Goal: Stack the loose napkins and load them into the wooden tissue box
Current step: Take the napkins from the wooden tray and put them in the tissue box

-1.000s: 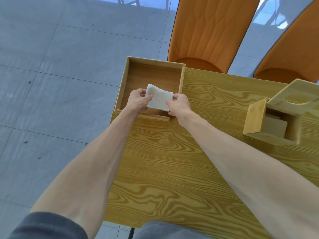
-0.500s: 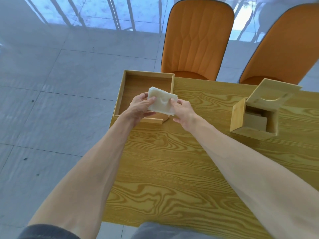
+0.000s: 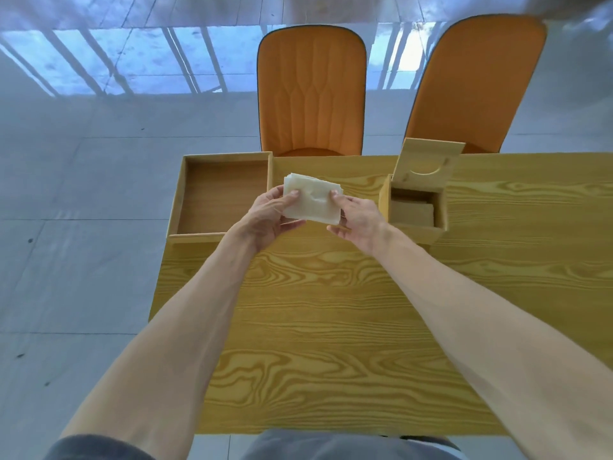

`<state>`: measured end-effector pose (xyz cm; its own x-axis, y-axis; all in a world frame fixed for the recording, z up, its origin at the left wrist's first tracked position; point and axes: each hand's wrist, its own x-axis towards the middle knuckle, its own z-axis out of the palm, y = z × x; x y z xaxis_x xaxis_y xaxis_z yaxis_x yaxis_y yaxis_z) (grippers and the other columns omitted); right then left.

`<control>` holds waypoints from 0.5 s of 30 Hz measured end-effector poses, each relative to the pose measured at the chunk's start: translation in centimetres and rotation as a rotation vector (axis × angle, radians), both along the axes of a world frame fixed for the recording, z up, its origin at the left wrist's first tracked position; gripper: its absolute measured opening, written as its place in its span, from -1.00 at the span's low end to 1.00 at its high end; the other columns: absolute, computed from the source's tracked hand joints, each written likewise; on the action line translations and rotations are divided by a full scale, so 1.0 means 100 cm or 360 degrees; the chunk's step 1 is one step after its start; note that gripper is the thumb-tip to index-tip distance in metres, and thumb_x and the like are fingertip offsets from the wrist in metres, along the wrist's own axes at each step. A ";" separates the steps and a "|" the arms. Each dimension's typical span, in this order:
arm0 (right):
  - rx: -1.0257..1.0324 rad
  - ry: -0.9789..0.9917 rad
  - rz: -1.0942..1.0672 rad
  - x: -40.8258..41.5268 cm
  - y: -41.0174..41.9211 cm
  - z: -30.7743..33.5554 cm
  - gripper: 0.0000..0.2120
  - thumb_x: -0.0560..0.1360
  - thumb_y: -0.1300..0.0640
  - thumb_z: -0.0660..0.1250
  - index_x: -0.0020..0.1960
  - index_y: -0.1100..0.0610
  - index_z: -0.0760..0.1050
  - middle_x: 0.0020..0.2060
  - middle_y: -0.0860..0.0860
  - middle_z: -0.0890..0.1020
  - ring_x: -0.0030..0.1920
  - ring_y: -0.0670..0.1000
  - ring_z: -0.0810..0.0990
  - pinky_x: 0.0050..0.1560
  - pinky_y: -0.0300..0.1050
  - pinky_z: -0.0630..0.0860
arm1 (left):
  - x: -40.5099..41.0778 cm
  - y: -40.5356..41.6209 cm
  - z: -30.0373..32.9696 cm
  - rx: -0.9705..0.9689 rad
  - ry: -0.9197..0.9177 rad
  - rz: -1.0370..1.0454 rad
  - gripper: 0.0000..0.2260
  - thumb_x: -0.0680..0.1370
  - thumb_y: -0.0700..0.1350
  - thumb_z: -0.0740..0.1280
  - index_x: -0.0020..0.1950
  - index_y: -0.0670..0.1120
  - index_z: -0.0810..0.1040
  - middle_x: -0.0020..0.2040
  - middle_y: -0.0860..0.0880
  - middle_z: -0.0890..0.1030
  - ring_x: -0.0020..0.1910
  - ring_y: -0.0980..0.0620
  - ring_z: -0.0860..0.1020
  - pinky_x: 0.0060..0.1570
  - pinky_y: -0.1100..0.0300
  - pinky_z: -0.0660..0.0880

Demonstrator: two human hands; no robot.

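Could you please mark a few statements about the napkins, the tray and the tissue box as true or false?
1. Both hands hold the napkin stack above the table. True: the left hand and the right hand each grip one end.
2. The wooden tissue box has its lid shut. False: the lid stands raised and the box is open.
3. The wooden tray is full of napkins. False: no napkins show in it.
4. The tray sits at the table's left corner, the tissue box to its right. True.
5. Two blue chairs stand behind the table. False: the chairs are orange.
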<state>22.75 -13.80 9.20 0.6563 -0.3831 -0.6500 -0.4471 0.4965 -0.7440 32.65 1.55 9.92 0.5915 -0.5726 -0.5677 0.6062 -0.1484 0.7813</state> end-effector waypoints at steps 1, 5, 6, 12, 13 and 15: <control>0.0020 -0.0015 -0.0015 -0.007 -0.008 0.002 -0.63 0.59 0.06 0.36 0.31 0.24 0.48 -0.02 0.06 0.64 -0.01 0.06 0.62 0.08 0.05 0.60 | -0.006 -0.008 0.000 0.0006 -0.0005 0.0003 -0.80 0.63 -0.13 0.30 0.25 -0.08 0.49 0.04 -0.05 0.60 -0.07 0.01 0.62 0.00 0.09 0.62; 0.0017 -0.0054 -0.0045 -0.036 -0.040 0.009 -0.66 0.59 0.12 0.36 0.31 0.22 0.46 0.11 0.14 0.63 0.05 0.09 0.62 -0.05 -0.04 0.64 | -0.031 -0.043 0.000 0.0085 -0.0004 0.0028 -0.77 0.62 -0.14 0.32 0.28 -0.08 0.50 0.09 -0.08 0.59 -0.02 -0.01 0.61 -0.04 0.09 0.64; -0.0010 -0.0055 -0.0050 -0.042 -0.049 0.009 -0.67 0.59 0.13 0.36 0.31 0.22 0.47 0.14 0.15 0.63 0.06 0.09 0.63 -0.06 -0.05 0.64 | -0.037 -0.051 -0.001 0.0119 -0.0015 0.0047 -0.75 0.62 -0.13 0.33 0.29 -0.09 0.50 0.11 -0.09 0.58 -0.01 -0.02 0.61 -0.07 0.10 0.64; -0.0176 -0.0003 -0.0076 -0.077 -0.100 0.011 -0.78 0.60 0.17 0.35 0.23 0.18 0.53 0.06 0.13 0.66 -0.05 0.04 0.65 -0.20 -0.10 0.63 | -0.074 -0.105 -0.004 0.0346 -0.0111 0.0132 -0.74 0.60 -0.07 0.36 0.27 -0.08 0.53 0.14 -0.08 0.62 0.08 -0.06 0.61 -0.12 0.09 0.63; -0.0198 0.0014 -0.0077 -0.083 -0.108 0.012 -0.78 0.60 0.18 0.35 0.23 0.18 0.53 0.02 0.11 0.66 -0.09 0.02 0.65 -0.25 -0.13 0.62 | -0.079 -0.114 -0.003 0.0384 -0.0130 0.0149 -0.79 0.60 -0.06 0.36 0.22 -0.06 0.54 0.09 -0.06 0.63 0.04 -0.04 0.62 -0.15 0.11 0.62; -0.0225 0.0042 -0.0083 -0.094 -0.124 0.012 -0.81 0.60 0.19 0.35 0.20 0.18 0.53 -0.06 0.07 0.66 -0.15 -0.03 0.64 -0.32 -0.19 0.60 | -0.090 -0.130 -0.003 0.0469 -0.0193 0.0148 -0.82 0.60 -0.04 0.36 0.17 -0.05 0.55 -0.03 -0.01 0.63 -0.08 0.01 0.63 -0.20 0.14 0.61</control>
<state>13.36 -26.20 10.45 0.6163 -0.5055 -0.6039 -0.4438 0.4106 -0.7966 23.69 -11.42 9.64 0.7071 -0.3346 -0.6229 0.5329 -0.3269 0.7805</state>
